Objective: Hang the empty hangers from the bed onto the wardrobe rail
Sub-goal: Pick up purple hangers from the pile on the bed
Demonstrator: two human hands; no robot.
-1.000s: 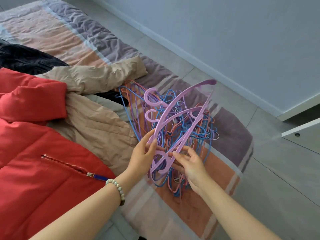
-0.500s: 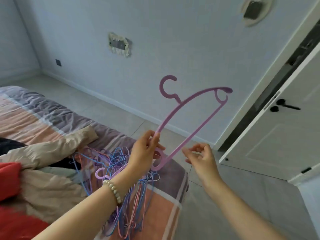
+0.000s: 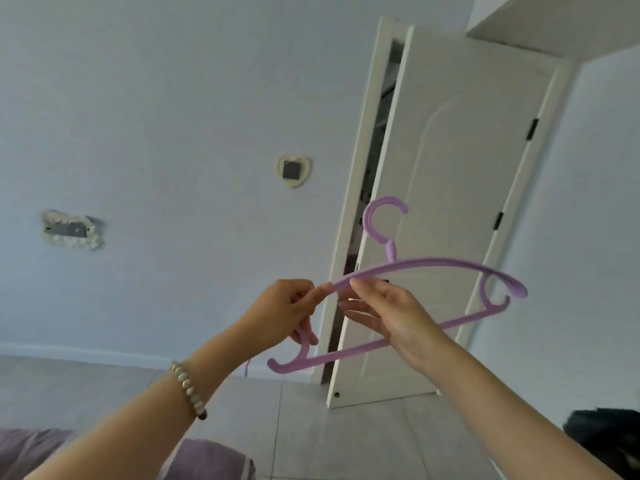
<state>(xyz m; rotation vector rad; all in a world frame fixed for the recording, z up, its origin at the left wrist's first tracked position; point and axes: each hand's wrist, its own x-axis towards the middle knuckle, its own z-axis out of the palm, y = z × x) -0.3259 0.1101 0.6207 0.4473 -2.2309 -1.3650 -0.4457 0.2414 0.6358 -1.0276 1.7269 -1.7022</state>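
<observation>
A purple plastic hanger point(image 3: 433, 265) is held up in the air in front of me, hook upward, in front of a white door. My left hand point(image 3: 280, 313) pinches its left end. My right hand point(image 3: 391, 313) grips the upper arm just right of that, fingers wrapped over it. The pile of other hangers and the wardrobe rail are out of view.
A white door point(image 3: 446, 188) stands ajar ahead, a dark gap at its left edge. A corner of the bed's purple cover point(image 3: 207, 459) shows at the bottom. Grey tiled floor point(image 3: 346, 431) lies between. A dark object point(image 3: 602, 434) sits at the lower right.
The view has swung up and right, away from the bed toward the door. The hanger has been turned level with its hook up, and my right hand has taken hold of it.
</observation>
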